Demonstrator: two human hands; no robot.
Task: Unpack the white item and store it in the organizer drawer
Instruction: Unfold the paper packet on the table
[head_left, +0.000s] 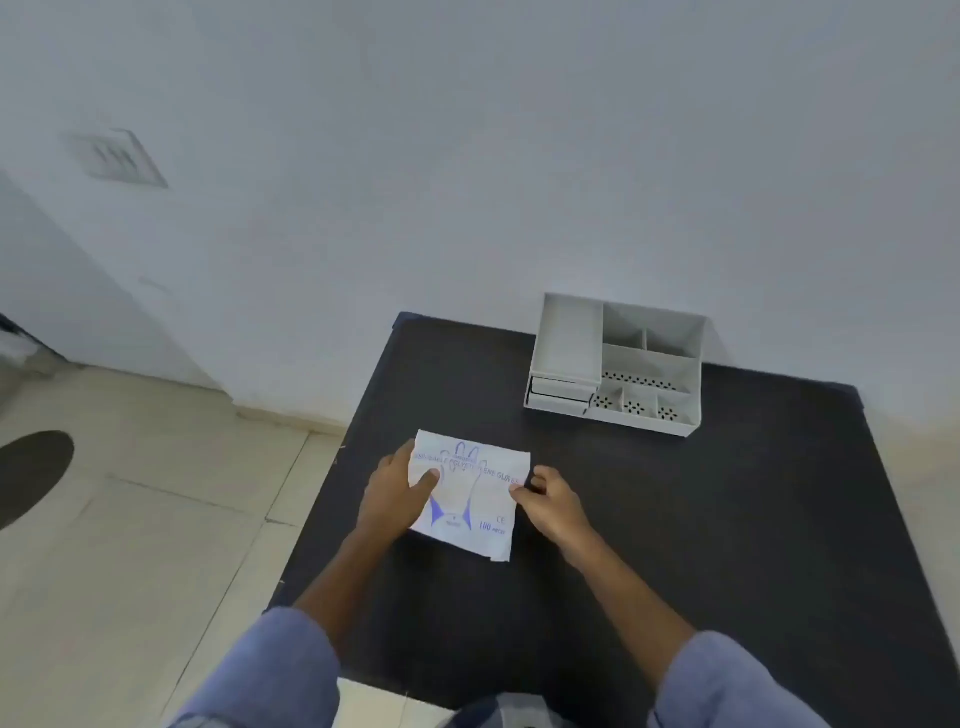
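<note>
White glove packet (470, 493), apparently unopened, on table (701, 519): left hand (395, 493) grips its left edge, right hand (553, 501) fingers pinch the right; organizer (649, 364) drawers (558, 396) shut, storing not begun.

The table (675, 519) top is black and matt, with a fine rough grain; whether it is felt or laminate I cannot tell. On the table, the packet (470, 499) looks like thin white plastic film, faintly sheeny, softly creased, printed in blue. The organizer (618, 364) at the table's far right is smooth, matt, pale-grey plastic, some trays perforated. Left of the table the floor tiles (156, 519) are pale and slightly glossy. Behind the table the wall (519, 156) is matt paint. My sleeves (270, 670) are soft blue cloth.
</note>
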